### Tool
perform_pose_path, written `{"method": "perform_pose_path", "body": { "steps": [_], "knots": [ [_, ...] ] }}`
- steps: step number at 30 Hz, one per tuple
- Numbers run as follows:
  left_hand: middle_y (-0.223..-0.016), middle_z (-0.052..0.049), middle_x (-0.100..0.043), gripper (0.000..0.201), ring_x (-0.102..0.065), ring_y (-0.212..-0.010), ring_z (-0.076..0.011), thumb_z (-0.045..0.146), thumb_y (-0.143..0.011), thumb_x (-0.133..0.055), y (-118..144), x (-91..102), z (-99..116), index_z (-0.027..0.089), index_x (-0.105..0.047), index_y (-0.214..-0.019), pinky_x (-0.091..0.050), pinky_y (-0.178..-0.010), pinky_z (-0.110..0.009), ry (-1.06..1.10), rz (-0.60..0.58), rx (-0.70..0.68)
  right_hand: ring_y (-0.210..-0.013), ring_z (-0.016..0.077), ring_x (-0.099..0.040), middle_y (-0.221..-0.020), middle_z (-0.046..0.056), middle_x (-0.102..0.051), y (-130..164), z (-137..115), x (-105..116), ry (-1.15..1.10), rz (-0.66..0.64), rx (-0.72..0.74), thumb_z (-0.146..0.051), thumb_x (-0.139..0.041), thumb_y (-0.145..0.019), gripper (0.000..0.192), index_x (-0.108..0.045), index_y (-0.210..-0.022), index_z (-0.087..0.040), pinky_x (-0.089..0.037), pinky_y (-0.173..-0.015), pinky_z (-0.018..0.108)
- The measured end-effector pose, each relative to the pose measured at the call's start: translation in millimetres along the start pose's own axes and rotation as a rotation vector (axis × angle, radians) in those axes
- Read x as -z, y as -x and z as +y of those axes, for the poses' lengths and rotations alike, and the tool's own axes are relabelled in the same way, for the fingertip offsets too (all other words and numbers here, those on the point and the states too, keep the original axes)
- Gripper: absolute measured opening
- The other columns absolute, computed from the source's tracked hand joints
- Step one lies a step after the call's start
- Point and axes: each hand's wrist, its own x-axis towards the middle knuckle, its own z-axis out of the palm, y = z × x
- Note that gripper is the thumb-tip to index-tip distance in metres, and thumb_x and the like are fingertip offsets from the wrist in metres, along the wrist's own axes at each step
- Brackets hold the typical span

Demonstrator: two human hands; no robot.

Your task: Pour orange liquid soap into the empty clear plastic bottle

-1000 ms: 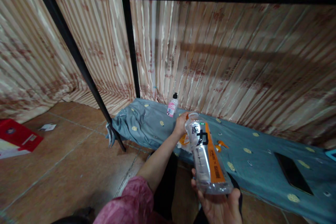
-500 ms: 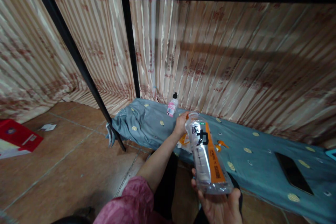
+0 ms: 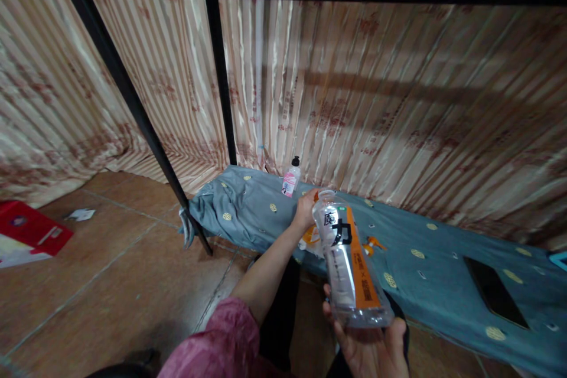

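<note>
A clear plastic bottle (image 3: 343, 266) with an orange label tilts away from me, its neck pointing toward the curtain. My right hand (image 3: 370, 348) grips it around the base, thumb on the right side. Beside the neck, my left hand (image 3: 305, 209) is closed on what looks like an orange bottle cap (image 3: 316, 195); the fingers are partly hidden. The bottle's mouth looks uncapped. Behind the bottle lie a yellow-orange packet with white edges (image 3: 312, 236), partly covered, and a small orange spray head (image 3: 374, 244).
A small pink-labelled bottle (image 3: 290, 177) with a black cap stands on the blue-grey bedsheet (image 3: 425, 283) by the curtain (image 3: 376, 82). To the right lies a dark phone (image 3: 496, 292). Black metal posts (image 3: 150, 136) rise at left; a red box (image 3: 33, 233) sits on the floor.
</note>
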Motion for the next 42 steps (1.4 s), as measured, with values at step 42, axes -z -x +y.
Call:
{"method": "perform_pose_path", "body": {
  "steps": [42],
  "knots": [
    [-0.094, -0.007, -0.072, 0.022, -0.066, -0.088, -0.0200, 0.029, -0.078, -0.065, -1.2, 0.8, 2.2, 0.016, -0.068, -0.095, -0.052, -0.084, -0.031, 0.048, 0.006, 0.000, -0.094, 0.0278, -0.073, -0.111, 0.012, -0.075, 0.6, 0.7, 0.8, 0.020, 0.030, -0.003, -0.065, -0.077, -0.055, 0.062, -0.072, -0.107, -0.032, -0.060, -0.073, 0.026]
  ]
}}
